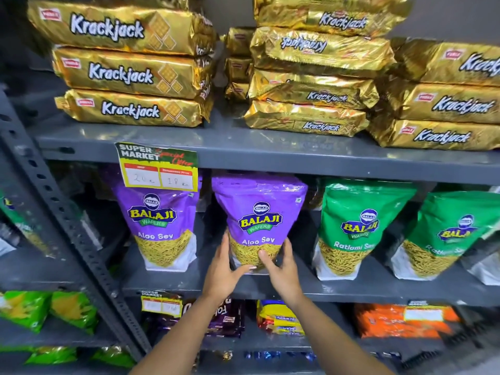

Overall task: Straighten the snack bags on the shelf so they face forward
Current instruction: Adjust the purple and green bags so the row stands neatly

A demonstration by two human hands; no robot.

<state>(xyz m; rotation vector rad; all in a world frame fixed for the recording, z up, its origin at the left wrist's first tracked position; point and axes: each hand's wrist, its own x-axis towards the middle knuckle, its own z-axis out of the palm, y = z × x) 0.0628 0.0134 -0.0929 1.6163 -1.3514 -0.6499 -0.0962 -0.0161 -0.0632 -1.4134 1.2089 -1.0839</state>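
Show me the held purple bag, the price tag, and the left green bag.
held purple bag (pixel 259 212), head view, on its logo
price tag (pixel 158 166), head view, its middle
left green bag (pixel 357 226), head view, on its logo

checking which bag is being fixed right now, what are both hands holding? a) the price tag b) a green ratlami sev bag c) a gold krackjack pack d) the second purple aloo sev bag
d: the left hand and right hand grip the lower sides of the purple Aloo Sev bag, the second one from the left on the middle shelf.
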